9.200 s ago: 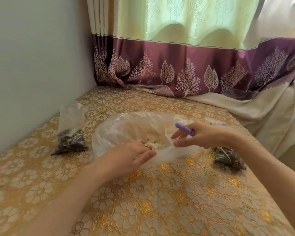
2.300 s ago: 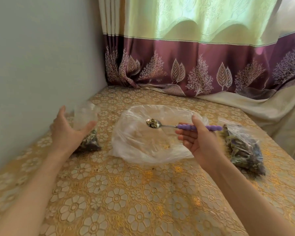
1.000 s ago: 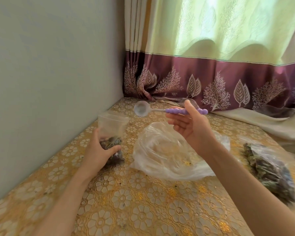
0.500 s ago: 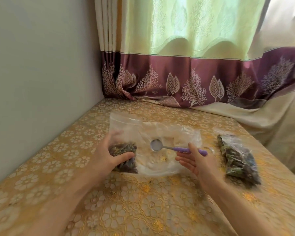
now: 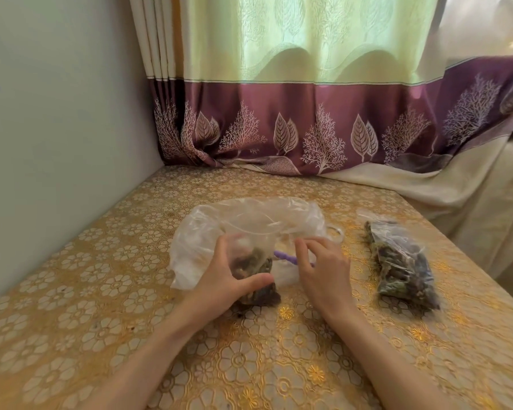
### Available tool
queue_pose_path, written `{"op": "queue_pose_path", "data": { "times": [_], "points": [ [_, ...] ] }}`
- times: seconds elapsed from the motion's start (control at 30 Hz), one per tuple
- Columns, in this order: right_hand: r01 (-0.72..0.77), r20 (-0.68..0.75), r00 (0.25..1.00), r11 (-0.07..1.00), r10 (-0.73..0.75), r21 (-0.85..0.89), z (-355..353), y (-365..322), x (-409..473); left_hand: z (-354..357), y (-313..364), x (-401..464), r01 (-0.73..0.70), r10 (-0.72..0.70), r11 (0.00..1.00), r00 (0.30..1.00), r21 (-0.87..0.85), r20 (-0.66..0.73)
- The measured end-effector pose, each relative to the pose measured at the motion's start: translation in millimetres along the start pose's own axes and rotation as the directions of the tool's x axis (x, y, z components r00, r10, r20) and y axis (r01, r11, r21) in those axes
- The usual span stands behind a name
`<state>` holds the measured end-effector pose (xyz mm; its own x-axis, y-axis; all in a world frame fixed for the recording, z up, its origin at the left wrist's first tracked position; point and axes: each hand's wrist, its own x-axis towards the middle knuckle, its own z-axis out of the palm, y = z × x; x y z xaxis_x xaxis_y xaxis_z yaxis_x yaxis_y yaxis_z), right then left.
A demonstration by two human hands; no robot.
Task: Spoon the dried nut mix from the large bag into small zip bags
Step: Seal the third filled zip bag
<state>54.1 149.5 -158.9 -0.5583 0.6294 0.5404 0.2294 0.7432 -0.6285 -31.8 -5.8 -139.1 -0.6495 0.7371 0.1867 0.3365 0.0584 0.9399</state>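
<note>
Fingers and thumb of the left hand [image 5: 224, 279] curl around a small zip bag [image 5: 253, 261] standing before the large bag [image 5: 246, 229]; right hand [image 5: 323, 270] hovers loosely curled above the spoon [image 5: 283, 257], grip unclear.

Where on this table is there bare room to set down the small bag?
Bare cloth lies between the wall and the large bag, behind it toward the curtain, and near the front edge. Crowded: left hand, small bag, spoon, right hand, filled bag.
</note>
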Motion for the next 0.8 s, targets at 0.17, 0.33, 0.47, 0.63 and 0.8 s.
{"op": "queue_pose_path", "data": {
  "times": [0.17,0.33,0.47,0.63,0.8],
  "points": [
    [0.106,0.171,0.965,0.893,-0.198,0.437,-13,-21,-13,-23,0,-10,0.038,0.015,0.982,0.963,-0.188,0.27],
    [-0.08,0.467,0.855,0.834,-0.225,0.547,-7,-34,-25,-24,-1,-13,-0.02,0.017,0.991,1.0,-0.129,-0.02],
    [-0.122,0.333,0.933,0.75,-0.138,0.65,-10,-36,-24,-17,6,-16,-0.149,0.125,0.973,0.982,-0.175,-0.143],
    [-0.25,0.466,0.872,0.682,-0.149,0.687,-11,-33,-23,-18,11,-21,-0.155,0.144,0.979,0.986,-0.135,-0.087],
    [-0.228,0.462,0.878,0.742,-0.123,0.63,-3,-37,-27,-17,16,-18,-0.123,0.078,0.95,0.984,-0.287,-0.161]
  ]
}}
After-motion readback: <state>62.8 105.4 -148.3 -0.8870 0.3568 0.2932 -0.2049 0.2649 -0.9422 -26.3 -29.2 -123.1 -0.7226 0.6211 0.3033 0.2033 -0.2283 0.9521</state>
